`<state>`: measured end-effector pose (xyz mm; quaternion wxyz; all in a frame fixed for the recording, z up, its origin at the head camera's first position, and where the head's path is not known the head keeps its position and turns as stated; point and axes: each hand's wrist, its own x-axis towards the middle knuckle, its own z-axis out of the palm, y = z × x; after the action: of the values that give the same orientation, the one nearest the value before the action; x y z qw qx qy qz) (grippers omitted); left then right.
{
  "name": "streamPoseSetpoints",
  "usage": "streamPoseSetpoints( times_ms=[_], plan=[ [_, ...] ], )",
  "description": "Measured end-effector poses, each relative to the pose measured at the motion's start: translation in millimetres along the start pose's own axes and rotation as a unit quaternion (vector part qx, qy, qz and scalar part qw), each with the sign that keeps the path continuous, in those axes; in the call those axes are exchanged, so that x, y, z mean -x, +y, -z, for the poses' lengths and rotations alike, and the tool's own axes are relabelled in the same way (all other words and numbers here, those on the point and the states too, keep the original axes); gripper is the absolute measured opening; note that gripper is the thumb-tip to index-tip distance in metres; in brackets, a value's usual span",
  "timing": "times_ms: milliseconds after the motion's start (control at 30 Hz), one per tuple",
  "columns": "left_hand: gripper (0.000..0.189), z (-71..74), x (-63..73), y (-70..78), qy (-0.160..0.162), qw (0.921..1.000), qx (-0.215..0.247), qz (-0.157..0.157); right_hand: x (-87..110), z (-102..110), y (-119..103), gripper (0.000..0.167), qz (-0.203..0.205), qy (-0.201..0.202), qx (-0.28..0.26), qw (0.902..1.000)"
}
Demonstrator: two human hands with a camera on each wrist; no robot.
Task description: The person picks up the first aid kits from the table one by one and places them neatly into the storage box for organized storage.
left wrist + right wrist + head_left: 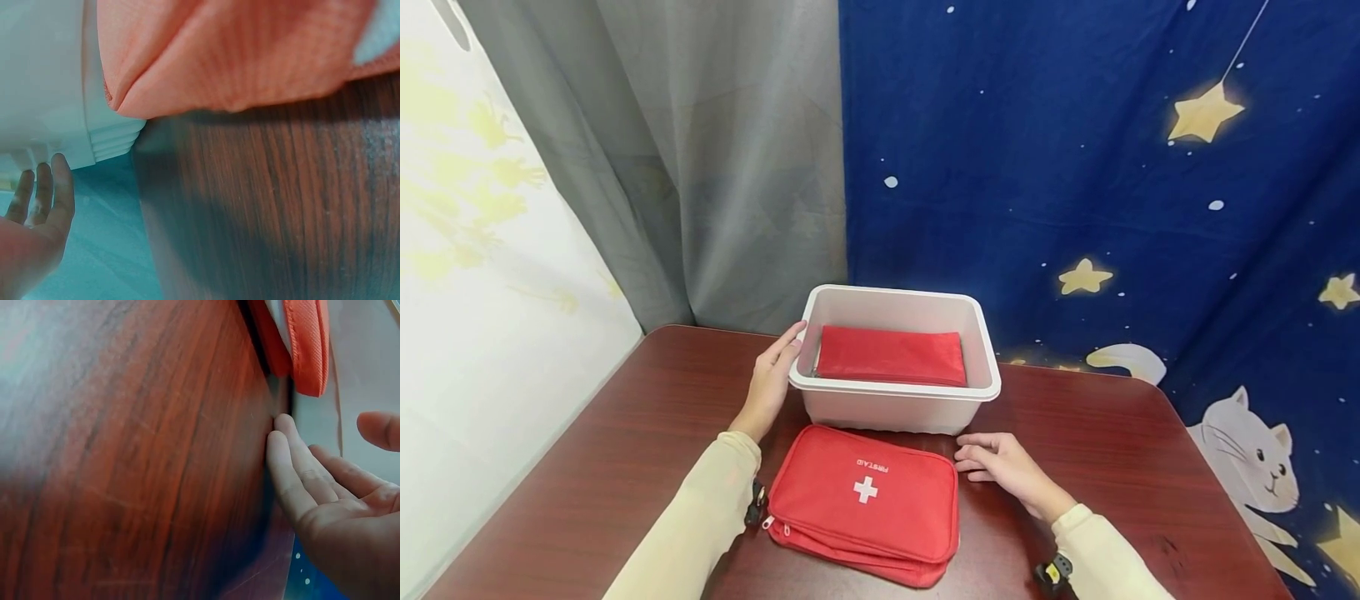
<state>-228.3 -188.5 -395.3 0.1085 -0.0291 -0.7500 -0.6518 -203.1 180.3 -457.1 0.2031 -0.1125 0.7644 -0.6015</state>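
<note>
A white plastic bin (887, 408) stands at the back of the table, with a flat red pouch (891, 356) lying inside. My left hand (769, 379) is at the bin's left side, fingertips by the rim; in the left wrist view its extended fingers (61, 178) lie along the bin wall. In front of the bin lies a red first aid bag (898, 492) with a white cross. Near the bin's front right corner, beside the bag, is my right hand (1003, 465). Its fingers (294, 481) are loosely extended and hold nothing.
The brown wooden table (1097, 467) extends to both sides of the bin and bag. Behind it hang a grey curtain (760, 167) and a blue star-patterned curtain (1000, 167). Zipper pulls (768, 522) show at the bag's near left corner.
</note>
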Motion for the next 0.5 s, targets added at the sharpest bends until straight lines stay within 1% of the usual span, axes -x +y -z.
streamPoseSetpoints(
  times_ms=[100, 233, 500],
  plan=[
    [0.045, -0.2, 0.0, 0.0, -0.001, 1.0000, 0.002, 0.000, -0.3, -2, 1, 0.047, 0.007, -0.006, 0.011, 0.9999],
    [0.045, 0.1, -0.2, -0.7, 0.002, 1.0000, 0.000, 0.003, -1.3, -5, 2, 0.049, 0.016, -0.009, 0.046, 0.9987],
    [0.045, 0.2, 0.5, -0.6, -0.002, 1.0000, -0.002, -0.003, -2.4, -15, 1, 0.059, 0.027, -0.033, 0.111, 0.9929]
  ],
)
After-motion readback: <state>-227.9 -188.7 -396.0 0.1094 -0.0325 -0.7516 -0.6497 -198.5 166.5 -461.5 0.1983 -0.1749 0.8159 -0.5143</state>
